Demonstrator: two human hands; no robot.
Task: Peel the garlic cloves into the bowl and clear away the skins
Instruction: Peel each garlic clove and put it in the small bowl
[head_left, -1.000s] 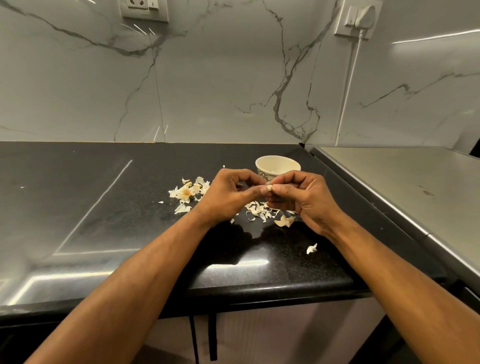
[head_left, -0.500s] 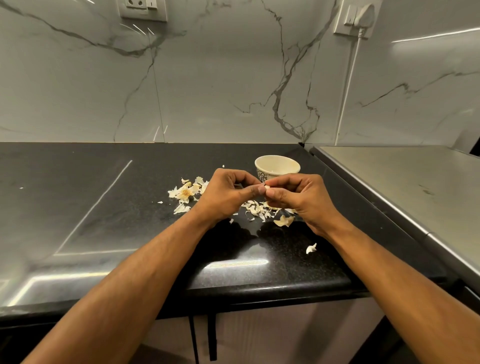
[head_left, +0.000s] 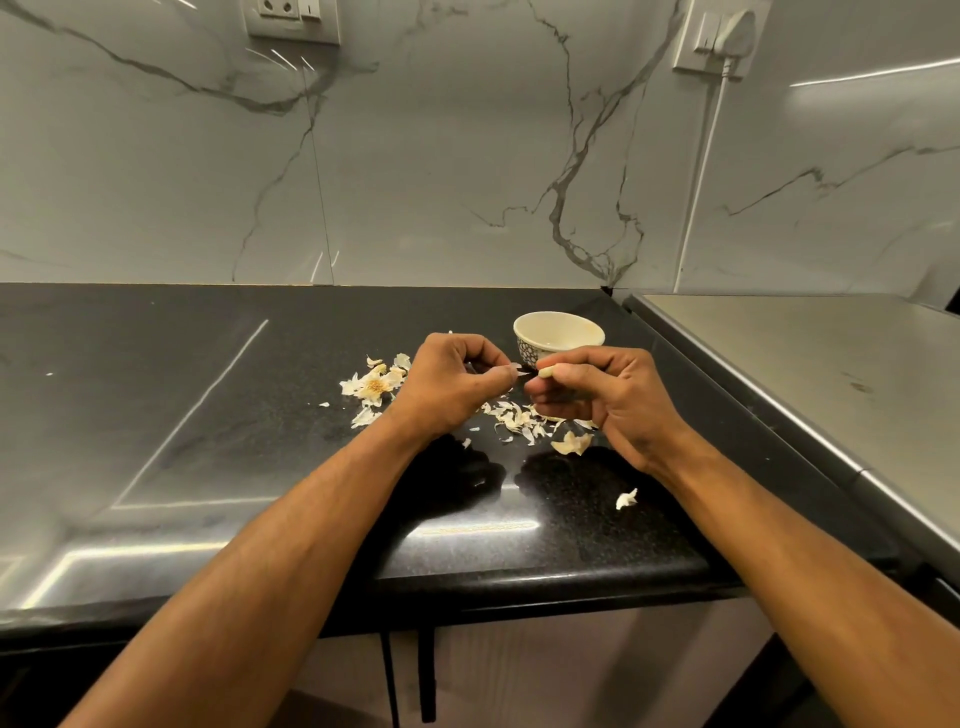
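While pinched—one clove (head_left: 546, 371), two hands (head_left: 457, 387)

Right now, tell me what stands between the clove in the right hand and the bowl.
Nothing visible does. The right hand pinches the garlic clove just in front of the bowl, whose open mouth is unobstructed. The left hand, pinching a skin, is off to the side.

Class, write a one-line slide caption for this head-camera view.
Right hand pinches a garlic clove; left hand peels skin beside the bowl.
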